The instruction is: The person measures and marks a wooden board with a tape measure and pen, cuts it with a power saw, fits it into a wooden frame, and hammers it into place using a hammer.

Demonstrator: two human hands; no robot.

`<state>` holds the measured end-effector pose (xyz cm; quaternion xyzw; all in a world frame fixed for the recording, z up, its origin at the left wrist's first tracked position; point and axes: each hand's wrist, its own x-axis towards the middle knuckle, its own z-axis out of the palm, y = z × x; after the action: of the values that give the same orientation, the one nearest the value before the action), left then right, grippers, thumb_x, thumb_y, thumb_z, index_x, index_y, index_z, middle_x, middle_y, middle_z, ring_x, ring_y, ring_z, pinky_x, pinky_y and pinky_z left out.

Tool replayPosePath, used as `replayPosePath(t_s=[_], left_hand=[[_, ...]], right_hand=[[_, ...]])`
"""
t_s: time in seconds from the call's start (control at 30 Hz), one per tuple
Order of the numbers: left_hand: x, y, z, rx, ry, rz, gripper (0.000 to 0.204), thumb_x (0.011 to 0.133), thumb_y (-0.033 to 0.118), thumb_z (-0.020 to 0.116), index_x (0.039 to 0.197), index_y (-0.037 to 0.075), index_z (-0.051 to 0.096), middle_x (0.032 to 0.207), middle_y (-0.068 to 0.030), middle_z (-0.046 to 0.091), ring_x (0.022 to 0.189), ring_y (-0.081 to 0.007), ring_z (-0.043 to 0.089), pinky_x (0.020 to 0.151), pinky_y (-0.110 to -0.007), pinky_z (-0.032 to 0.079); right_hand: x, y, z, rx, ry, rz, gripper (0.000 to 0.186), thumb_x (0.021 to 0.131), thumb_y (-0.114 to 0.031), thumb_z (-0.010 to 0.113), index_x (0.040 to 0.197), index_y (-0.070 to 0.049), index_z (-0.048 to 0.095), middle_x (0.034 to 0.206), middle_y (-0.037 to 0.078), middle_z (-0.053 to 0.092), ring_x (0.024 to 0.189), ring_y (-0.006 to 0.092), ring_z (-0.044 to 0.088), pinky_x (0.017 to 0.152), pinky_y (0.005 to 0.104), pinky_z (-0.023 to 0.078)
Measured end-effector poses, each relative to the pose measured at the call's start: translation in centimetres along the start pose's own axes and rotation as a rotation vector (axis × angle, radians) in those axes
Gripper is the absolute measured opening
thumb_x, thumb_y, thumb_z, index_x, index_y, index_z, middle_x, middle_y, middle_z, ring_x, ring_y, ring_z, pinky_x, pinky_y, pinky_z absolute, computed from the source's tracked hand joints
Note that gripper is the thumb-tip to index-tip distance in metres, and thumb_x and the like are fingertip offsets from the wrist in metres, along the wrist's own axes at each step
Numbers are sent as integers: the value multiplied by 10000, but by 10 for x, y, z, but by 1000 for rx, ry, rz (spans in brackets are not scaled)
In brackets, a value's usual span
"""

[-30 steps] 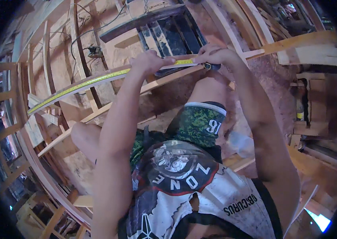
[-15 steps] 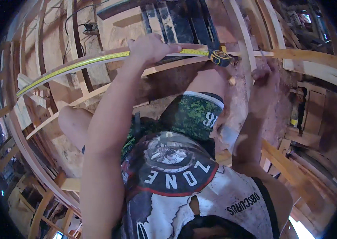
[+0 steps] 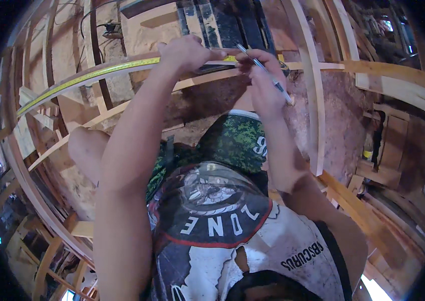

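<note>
The person's left hand [image 3: 185, 54] was closed over a long yellow metal measuring tape [image 3: 97, 72] and the narrow reddish-brown wooden strip [image 3: 144, 56] along which it ran, with the thumb stretched to the right over the tape. The fingers' far side was hidden, so how they wrapped round the strip could not be told. The tape lay in front of the person, running from the near left, where it bent with the lens, up to both hands; a short yellow stretch showed between them, and its right end was covered by the right hand [image 3: 265, 80].

The right hand gripped a slim pale-blue and dark pen-like stick [image 3: 267, 72] between thumb and fingers. It slanted from the far left to the near right, its upper end just beyond the fingers and above the strip.

On the near side of the tape, a pale wooden batten [image 3: 122, 111] ran roughly alongside it. Beyond the hands stood a black slatted frame [image 3: 225, 30], and at the far left a small dark object with a cord [image 3: 113, 31] rested on the brown floor [image 3: 338, 115]. To the right, a long light-coloured wooden beam [image 3: 315, 100] stretched from far to near.
</note>
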<state>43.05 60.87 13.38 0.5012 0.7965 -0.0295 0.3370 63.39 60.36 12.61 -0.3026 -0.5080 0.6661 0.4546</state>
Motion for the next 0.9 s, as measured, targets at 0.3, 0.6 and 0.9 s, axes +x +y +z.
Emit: replayPosePath(t_s=[0.3, 0.6, 0.9], left_hand=[[-1, 0, -1, 29, -14, -34, 810, 732, 765, 601, 1179, 96, 692, 1278, -116, 649, 1213, -301, 593, 1072, -584, 277], [8, 0, 2, -24, -73, -11, 858, 669, 802, 618, 1138, 88, 704, 1195, -130, 687, 1145, -303, 630, 1036, -573, 307], [10, -5, 11, -29, 40, -7, 964, 601, 891, 578, 1072, 62, 723, 1085, -144, 717, 1099, -330, 646, 1026, -595, 296]], right_hand=[[47, 39, 1, -322, -85, -122, 158, 935, -119, 569, 992, 18, 621, 828, 58, 649, 743, 107, 588, 681, 257, 478], [65, 21, -37, -605, -162, -87, 149, 863, -105, 579, 889, 8, 672, 781, 54, 656, 754, 110, 603, 682, 270, 483], [66, 19, -36, -719, -236, 80, 203, 850, -168, 553, 848, 14, 642, 695, 66, 613, 702, 123, 574, 637, 301, 471]])
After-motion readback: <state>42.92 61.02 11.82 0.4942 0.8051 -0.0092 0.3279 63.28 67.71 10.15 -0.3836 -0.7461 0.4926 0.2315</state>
